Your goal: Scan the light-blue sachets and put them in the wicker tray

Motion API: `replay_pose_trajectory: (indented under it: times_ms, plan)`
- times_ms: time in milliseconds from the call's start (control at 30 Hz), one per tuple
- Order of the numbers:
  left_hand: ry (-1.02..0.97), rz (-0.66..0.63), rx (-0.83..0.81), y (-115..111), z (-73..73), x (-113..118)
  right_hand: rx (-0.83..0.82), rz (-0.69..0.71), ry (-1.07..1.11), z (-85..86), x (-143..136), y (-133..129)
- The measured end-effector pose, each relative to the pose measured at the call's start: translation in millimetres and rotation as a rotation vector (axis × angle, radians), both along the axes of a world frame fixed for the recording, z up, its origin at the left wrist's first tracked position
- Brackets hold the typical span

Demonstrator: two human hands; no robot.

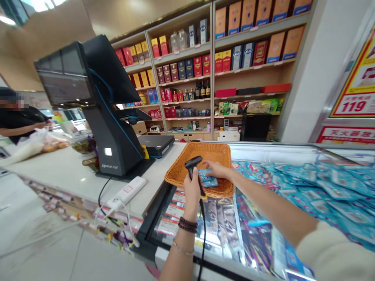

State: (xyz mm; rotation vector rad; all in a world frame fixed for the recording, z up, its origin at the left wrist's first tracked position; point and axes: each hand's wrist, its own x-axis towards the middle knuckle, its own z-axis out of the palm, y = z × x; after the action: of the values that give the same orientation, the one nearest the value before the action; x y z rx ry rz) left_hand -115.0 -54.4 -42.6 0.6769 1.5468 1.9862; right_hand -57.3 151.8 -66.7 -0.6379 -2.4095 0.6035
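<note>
Far L, a co-worker [19, 121] in a dark cap stands by the white counter [61, 169], a clear plastic bag [38, 142] of produce nearby; next, a black POS terminal [117, 144], white box [129, 191] w/ cables just beside its base. Now ctr: L hand [191, 189]'s wrapped round the handle of a black barcode scanner [193, 162], head up over the brown wicker basket [216, 150], cord trailing down. Blue packets [211, 182] lie in that basket, atop a glass-topped display case [146, 244]. R hand [218, 170] is in there too, fingers at the packets; can't tell if it's gripping one. R side: heaped light-blue pouches [336, 187] in the case, then a 119 sign [354, 106].
</note>
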Motion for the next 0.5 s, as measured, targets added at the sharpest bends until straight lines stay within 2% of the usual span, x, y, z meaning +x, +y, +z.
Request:
replay_pose_trajectory:
  times_ms: [133, 233, 400, 500]
  plan:
    - [0.063, -0.006, -0.002, 4, 2.4, -1, 0.025, 0.019, -0.133, 14.9, 3, -8]
    - [0.076, -0.013, 0.002, 4, 6.0, -2, 0.062, -0.021, -0.122, 23.9, 8, -19]
    - [0.086, -0.05, 0.02, -2, 9.8, 0, 0.145, -0.148, 0.056, 33.5, 42, -38]
    - [0.103, -0.083, 0.036, -4, 8.0, 9, 0.087, -0.242, 0.303, 26.9, 76, -38]
